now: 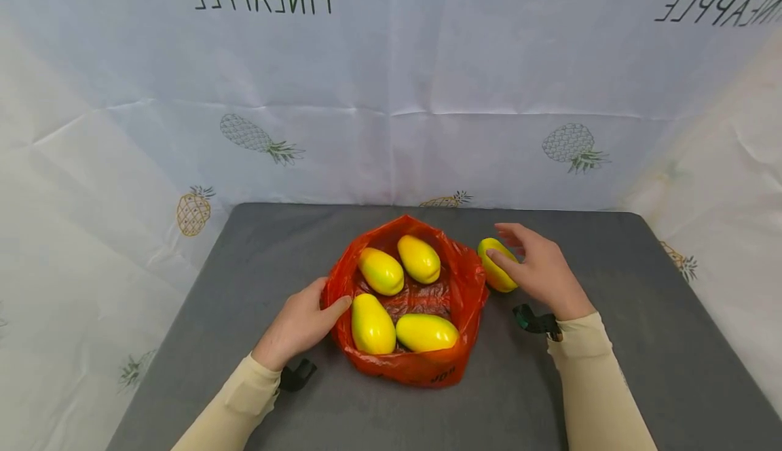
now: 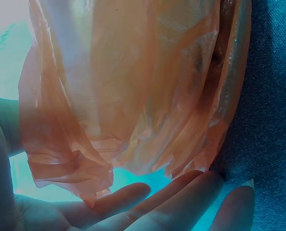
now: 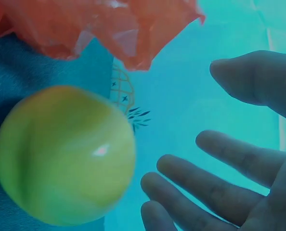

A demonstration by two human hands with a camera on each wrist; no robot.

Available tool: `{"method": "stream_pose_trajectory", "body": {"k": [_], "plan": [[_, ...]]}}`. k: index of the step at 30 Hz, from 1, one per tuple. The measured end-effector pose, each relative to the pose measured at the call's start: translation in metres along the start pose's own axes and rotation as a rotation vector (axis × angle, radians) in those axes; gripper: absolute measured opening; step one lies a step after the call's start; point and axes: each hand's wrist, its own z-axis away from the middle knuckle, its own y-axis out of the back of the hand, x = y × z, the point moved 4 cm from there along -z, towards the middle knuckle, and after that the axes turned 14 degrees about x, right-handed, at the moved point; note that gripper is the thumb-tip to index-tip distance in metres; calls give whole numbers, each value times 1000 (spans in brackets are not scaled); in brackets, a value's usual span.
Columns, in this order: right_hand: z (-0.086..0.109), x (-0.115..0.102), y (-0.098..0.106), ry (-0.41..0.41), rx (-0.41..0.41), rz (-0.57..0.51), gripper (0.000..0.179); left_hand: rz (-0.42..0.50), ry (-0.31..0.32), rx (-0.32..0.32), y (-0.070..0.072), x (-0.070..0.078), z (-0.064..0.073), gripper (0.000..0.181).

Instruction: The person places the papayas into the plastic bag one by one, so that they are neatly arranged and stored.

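A red plastic bag [image 1: 470,295] stands with its mouth wide on the table, several yellow mangoes [image 1: 374,325] lying inside. At its left side my left hand [image 1: 305,318] holds the rim, thumb over the edge and fingers along the outside; the left wrist view has the thin bag wall [image 2: 119,86] close above those fingers. Outside the bag, by its right side, lies another mango [image 1: 501,267], yellow with a green tinge. My right hand [image 1: 540,267] hovers beside this mango with thumb and fingers spread. In the right wrist view a gap separates the fingertips [image 3: 169,163] from the mango [image 3: 66,154].
The grey-covered table [image 1: 269,247] ends at a pale cloth backdrop [image 1: 391,64] printed with pineapples, which also rises at both sides. A dark strap [image 1: 534,318] sits at the right wrist, and a similar strap [image 1: 298,375] at the left.
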Motion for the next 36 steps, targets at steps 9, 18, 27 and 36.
{"method": "stream_pose_trajectory", "body": {"k": [9,18,27,36], "plan": [[-6,19,-13,-48,-50,41,78,-9,-3,-5,1,-1,0,55],[-7,28,-21,-90,-75,74,86,-16,3,-13,1,-1,-1,57],[-7,32,-28,-103,-95,113,88,-12,12,-21,-1,-2,-2,58],[-6,33,-32,-103,-104,116,85,-2,9,-20,-1,-2,-2,56]]}}
